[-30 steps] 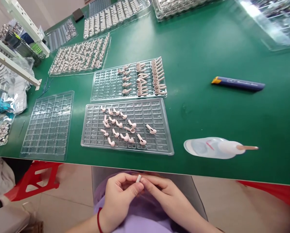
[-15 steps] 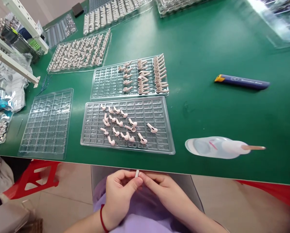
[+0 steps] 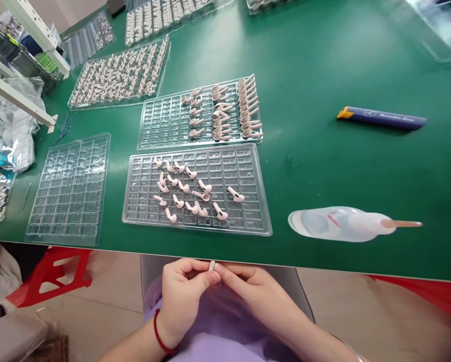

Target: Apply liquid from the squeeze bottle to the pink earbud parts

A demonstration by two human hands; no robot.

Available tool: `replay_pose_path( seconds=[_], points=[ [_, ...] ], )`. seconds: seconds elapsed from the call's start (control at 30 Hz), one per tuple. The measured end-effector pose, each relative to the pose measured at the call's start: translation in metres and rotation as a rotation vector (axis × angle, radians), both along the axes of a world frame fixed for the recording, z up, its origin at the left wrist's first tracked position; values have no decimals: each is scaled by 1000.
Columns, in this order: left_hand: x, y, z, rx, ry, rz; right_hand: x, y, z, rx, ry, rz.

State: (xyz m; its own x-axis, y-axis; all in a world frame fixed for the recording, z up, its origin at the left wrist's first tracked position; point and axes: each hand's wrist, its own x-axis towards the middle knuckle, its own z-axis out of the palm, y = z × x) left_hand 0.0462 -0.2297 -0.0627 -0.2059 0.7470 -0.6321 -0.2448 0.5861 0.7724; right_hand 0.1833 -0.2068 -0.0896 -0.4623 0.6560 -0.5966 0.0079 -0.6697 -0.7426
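Observation:
Just off the table's front edge, above my lap, my left hand [image 3: 183, 296] pinches a small white earbud [image 3: 212, 265] between thumb and fingers. Only its stem end shows; the rest is hidden by the fingertips. My right hand [image 3: 248, 289] meets it there, thumb and fingers closed on the same piece. On the table straight ahead, a clear compartment tray [image 3: 248, 221] bears several loose white earbuds [image 3: 219, 211]. Behind it, another clear tray [image 3: 157, 123] has earbud shells [image 3: 248, 108] set in columns on its right side.
At right lie a squeeze bottle [image 3: 334, 223] with a thin tip and a dark blue cutter [image 3: 383, 118] with a yellow end. A further clear tray [image 3: 69, 188] lies at left. Filled trays [image 3: 119, 75] stand farther back, near a white metal frame [image 3: 17, 95].
Both hands have risen slightly toward the table edge with the earbud still between them, and its stem shows less. The view has shifted a little; things on the table stay put.

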Motion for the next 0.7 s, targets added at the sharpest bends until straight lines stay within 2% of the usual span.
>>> replay_pose_path(
  seconds=[0.23,0.37,0.43,0.53,0.7],
  points=[
    [-2,0,1,-1,8,-22,2,-1,-4,15,-17,32],
    [-2,-1,-1,-8,-42,-1,12,-1,-8,27,1,68],
    [-2,-2,0,-22,-89,16,20,-3,-11,48,6,41],
    [-2,-2,5,-78,-193,43,30,-6,-15,-15,16,-130],
    [-3,-1,20,-181,-344,71,40,-8,-11,-186,210,-629]
  ],
)
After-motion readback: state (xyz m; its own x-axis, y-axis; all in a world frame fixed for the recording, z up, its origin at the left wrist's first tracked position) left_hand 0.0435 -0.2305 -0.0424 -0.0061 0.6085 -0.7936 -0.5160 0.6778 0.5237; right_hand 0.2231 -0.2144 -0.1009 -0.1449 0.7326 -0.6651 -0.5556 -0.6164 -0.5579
